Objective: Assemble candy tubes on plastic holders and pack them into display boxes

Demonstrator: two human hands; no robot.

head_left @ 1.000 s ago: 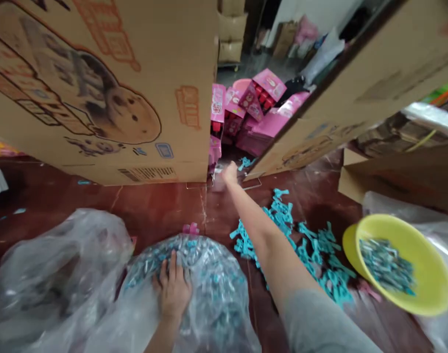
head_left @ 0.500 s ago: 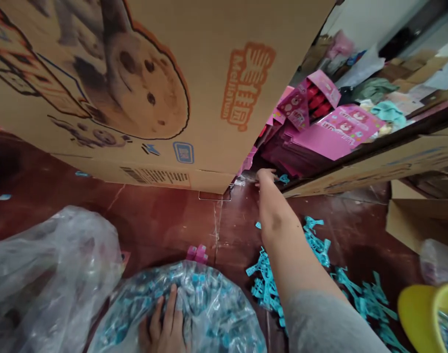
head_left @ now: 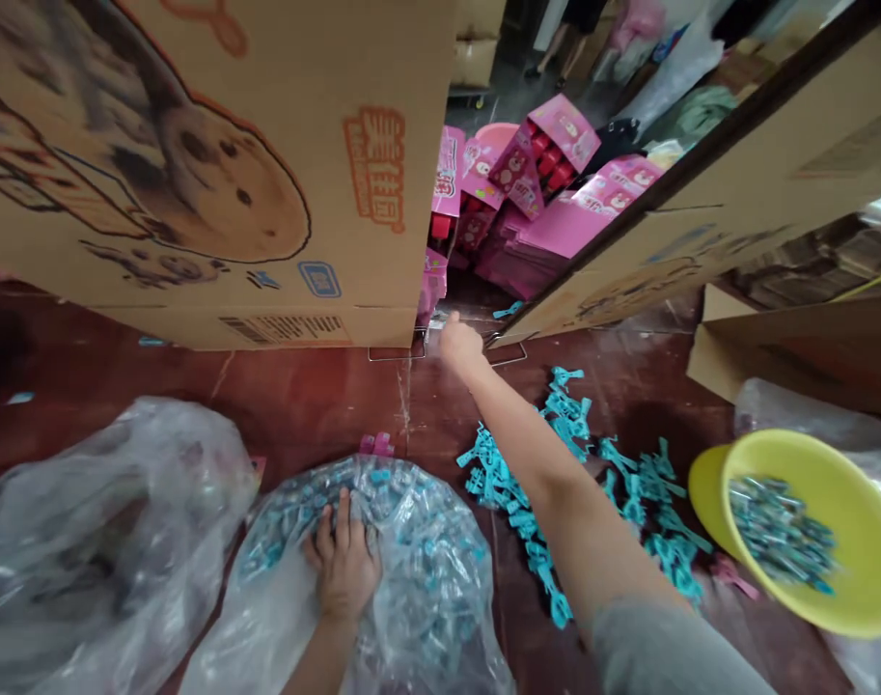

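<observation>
My left hand [head_left: 344, 560] rests flat with its fingers spread on a clear plastic bag [head_left: 440, 579] full of small blue pieces. Ahead, my right hand [head_left: 461, 345] is at the gap between two cardboard boxes, low over the red-brown table. Its fingers are curled closed beside a small whitish, see-through scrap [head_left: 435, 333]; what they hold, if anything, is hidden. Turquoise plastic pieces [head_left: 498, 473] lie in a loose spread under and beside my right forearm. Two small pink pieces [head_left: 376, 444] lie just beyond the bag.
A big printed cardboard box [head_left: 266, 280] stands at left, another cardboard box [head_left: 628, 256] at right. Pink printed cartons [head_left: 548, 154] are piled behind the gap. A yellow bowl [head_left: 852, 483] holds small tubes at right. Another clear bag [head_left: 186, 463] lies at left. A person's legs [head_left: 566, 43] show far back.
My right hand was stretched out into the gap with fingers apart; now it is drawn back and closed. The view has swung right, showing more of the yellow bowl. My left hand stays on the bag.
</observation>
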